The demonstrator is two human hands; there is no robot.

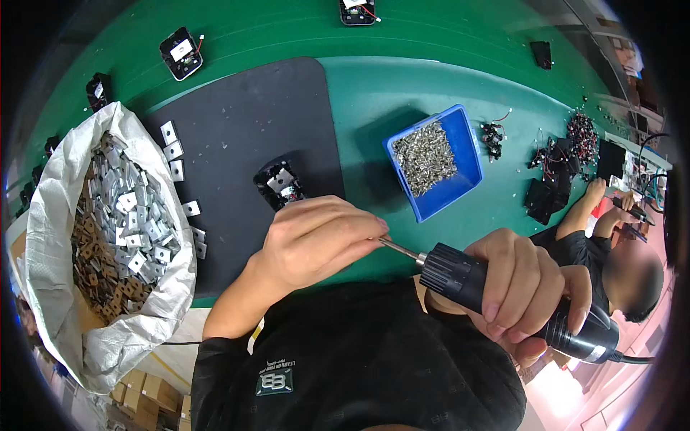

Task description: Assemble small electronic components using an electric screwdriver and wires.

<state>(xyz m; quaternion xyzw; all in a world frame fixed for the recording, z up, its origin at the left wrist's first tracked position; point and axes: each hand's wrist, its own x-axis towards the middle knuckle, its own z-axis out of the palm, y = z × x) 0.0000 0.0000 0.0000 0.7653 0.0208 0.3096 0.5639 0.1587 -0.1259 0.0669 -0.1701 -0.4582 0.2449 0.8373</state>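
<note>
The person's right hand (528, 287) is wrapped around a black cylindrical electric screwdriver (453, 273), its slim metal bit (401, 248) pointing toward the left hand (316, 241). The left fingertips are pinched together at the bit's tip; whether they hold anything small cannot be told. Just beyond that hand, an open black plastic housing (278, 181) lies on a dark grey mat (244, 108), between a white woven sack (50, 287) of metal plates (136, 223) and a blue plastic tray (467, 161) of silvery screws (424, 158)
</note>
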